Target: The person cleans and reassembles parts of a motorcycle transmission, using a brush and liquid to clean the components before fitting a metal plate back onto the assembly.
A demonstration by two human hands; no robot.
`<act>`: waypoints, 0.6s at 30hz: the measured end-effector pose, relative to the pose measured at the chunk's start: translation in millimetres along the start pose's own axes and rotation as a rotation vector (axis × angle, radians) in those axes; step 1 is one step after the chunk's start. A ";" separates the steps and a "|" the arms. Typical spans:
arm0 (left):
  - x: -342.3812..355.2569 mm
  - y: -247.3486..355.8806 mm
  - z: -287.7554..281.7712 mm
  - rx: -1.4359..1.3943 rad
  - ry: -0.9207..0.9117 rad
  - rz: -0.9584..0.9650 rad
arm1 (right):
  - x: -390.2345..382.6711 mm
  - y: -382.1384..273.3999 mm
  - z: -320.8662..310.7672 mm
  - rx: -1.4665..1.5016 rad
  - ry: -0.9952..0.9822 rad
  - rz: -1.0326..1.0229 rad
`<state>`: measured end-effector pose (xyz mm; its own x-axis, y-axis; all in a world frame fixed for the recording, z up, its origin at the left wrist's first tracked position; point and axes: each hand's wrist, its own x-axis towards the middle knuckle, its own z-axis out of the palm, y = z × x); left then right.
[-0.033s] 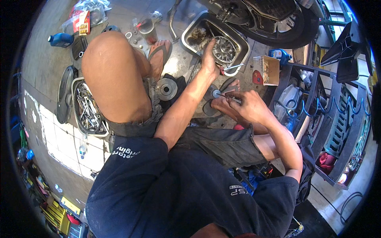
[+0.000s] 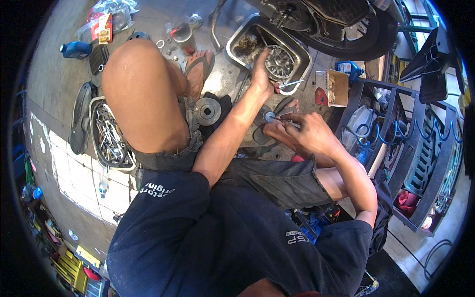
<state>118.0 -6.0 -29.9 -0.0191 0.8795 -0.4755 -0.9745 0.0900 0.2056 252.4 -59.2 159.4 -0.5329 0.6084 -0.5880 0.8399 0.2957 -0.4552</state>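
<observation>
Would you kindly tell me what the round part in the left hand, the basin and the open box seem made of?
The round part looks like bare metal, possibly cast, with grey, glinting ribs. The basin seems smooth metal, perhaps stainless steel, given its bright, reflective rim. The open box is likely cardboard, with a matte brown finish and thin walls.

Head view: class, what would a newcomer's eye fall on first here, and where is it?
Probably the round metal part that the left hand holds at the metal basin, near the top centre. Next, perhaps, the large dark tyre at upper right, then the right hand gripping a thin tool, right of centre.
</observation>
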 end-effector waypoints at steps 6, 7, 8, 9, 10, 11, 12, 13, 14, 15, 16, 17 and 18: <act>2.4 -0.4 0.9 -0.012 0.008 -0.002 | 2.7 -2.2 1.6 -0.036 0.006 0.012; 1.7 -0.1 0.5 -0.005 -0.003 -0.018 | 2.5 -2.3 1.8 -0.036 0.007 0.012; 1.4 0.0 0.4 0.002 -0.013 -0.035 | 2.0 -2.2 2.2 -0.038 0.013 0.008; 1.4 -0.1 0.9 0.003 -0.014 -0.035 | 1.8 -1.8 2.6 -0.040 0.018 0.004; 1.3 -0.2 1.0 0.023 -0.008 -0.033 | 1.9 -0.9 3.4 -0.039 0.018 0.004; 1.3 -0.2 1.0 0.042 -0.002 -0.031 | 2.0 0.6 4.5 -0.031 0.030 -0.006; 1.4 0.0 1.2 0.043 -0.002 -0.031 | 2.0 1.3 5.1 -0.022 0.042 -0.016; 2.1 0.1 0.7 0.040 0.001 -0.025 | 2.1 0.4 4.9 -0.023 0.041 -0.017; 2.5 0.3 0.0 0.037 0.004 -0.019 | 2.1 -1.2 4.5 -0.027 0.042 -0.020; 2.1 0.7 -1.4 0.037 0.005 -0.017 | 2.1 -2.2 4.5 -0.031 0.043 -0.022; 0.6 1.5 -1.0 0.035 -0.022 -0.031 | 1.6 0.4 6.3 -0.031 0.045 -0.021; -0.5 2.0 -0.1 0.033 -0.049 -0.046 | 1.2 5.3 10.1 -0.033 0.068 -0.038; -1.2 2.0 1.6 0.034 -0.051 -0.047 | 0.7 8.3 12.6 -0.035 0.090 -0.056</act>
<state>116.4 -6.1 -27.6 0.0390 0.8964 -0.4415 -0.9660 0.1469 0.2129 257.7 -65.6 146.9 -0.5690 0.6536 -0.4990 0.8130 0.3558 -0.4610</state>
